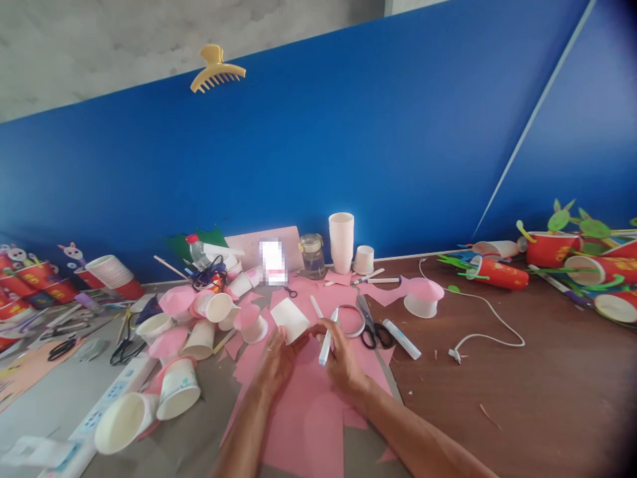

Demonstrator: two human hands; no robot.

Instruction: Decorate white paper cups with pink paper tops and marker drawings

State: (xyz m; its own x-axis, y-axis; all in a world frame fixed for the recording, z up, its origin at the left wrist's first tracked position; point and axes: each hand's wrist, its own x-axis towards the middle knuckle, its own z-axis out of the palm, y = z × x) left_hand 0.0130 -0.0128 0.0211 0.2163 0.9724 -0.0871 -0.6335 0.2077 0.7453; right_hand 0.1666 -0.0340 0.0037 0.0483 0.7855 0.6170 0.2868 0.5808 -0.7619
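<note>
At centre foreground, over pink paper sheets [308, 405] spread on the surface [522, 385]: left hand [277, 362] closed on a white paper cup [290, 319], cup tipped on its side, mouth seemingly turned up and away toward the blue wall [398, 133]. Right hand [342, 355] closed on a white marker pen [328, 336], fingers pinching near mid-barrel. Pen's long axis near upright in the picture, leaning slightly right at the top, lower end pointing down toward the pink paper. Cup just left of the pen, the two close but apart; left hand the nearer to the cup, right hand immediately beside it across a small gap.

Just beyond the right hand: tape ring [352, 321], black-handled scissors [371, 325], a second white pen [401, 338] lying flat. Further back: stack of white cups [341, 242], single small cup [363, 259], glass jar [312, 255]. Left: heap of cups capped with pink paper [199, 325], more scissors [124, 345]. Right: upturned pink-topped cup [422, 297], white cable [488, 318], red cups with green leaf cut-outs [552, 255]. On the wall, a yellow hair claw [217, 69].

Writing: gold print on the red cups and faint print on one fallen white cup, both too small to read; one patch near the jar blurred out. No brand legible.
</note>
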